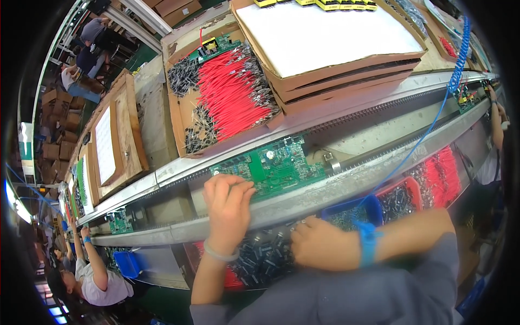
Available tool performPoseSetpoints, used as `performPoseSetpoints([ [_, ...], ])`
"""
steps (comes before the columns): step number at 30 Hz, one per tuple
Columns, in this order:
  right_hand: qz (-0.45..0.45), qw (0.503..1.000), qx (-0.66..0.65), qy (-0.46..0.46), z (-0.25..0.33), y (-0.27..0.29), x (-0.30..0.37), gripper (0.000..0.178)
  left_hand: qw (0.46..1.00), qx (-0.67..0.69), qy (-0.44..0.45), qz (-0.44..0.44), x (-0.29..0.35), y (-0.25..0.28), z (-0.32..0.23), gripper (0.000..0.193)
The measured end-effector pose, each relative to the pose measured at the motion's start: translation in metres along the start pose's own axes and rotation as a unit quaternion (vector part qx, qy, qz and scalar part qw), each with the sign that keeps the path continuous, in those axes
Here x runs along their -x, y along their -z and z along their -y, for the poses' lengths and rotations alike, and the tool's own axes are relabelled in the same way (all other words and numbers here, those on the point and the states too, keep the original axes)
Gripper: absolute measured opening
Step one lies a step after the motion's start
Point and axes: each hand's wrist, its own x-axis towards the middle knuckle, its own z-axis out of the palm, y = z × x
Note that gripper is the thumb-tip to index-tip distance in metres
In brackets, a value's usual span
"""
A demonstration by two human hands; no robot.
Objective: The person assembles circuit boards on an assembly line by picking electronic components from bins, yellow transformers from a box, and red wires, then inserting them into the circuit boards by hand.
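A green circuit board [279, 165] lies on the conveyor rails in front of me. At its lower left corner my left hand [228, 208] bends over it, fingers drawn together in a pinch; anything between the fingertips is hidden. My right hand [320, 244], with a blue wrist strap [368, 245], is over the right edge of a heap of small black cylindrical components [264, 257]. Its fingers are curled, and I cannot see what they hold. Just right of that hand stands a blue bin [374, 208] of small parts.
Beyond the conveyor, a cardboard box [216, 143] holds red wires [233, 92] and metal-leaded parts. Stacked cardboard trays [346, 81] stand right of it. A red bin [414, 189] and more red wires [443, 176] lie nearer. A coiled blue cord [460, 59] hangs right. Co-workers sit along the line.
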Motion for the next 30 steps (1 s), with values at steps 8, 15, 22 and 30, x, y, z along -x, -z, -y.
performPoseSetpoints([
  [8,0.061,0.998,-0.020,-0.003,0.002,-0.014,-0.016,0.015,1.000,-0.010,0.008,0.007,0.000,0.001,-0.002,0.015],
  [15,-0.006,0.999,-0.034,-0.032,0.002,-0.022,-0.016,0.017,1.000,-0.021,-0.002,0.013,0.001,0.000,-0.001,0.017],
  [22,-0.028,0.997,-0.066,-0.019,-0.003,-0.019,-0.018,0.019,0.995,-0.050,0.001,0.081,0.005,0.005,-0.010,0.033],
  [30,-0.117,0.985,-0.112,-0.055,-0.017,-0.003,0.000,0.016,0.997,0.019,0.036,0.061,0.037,0.019,-0.027,0.031],
])
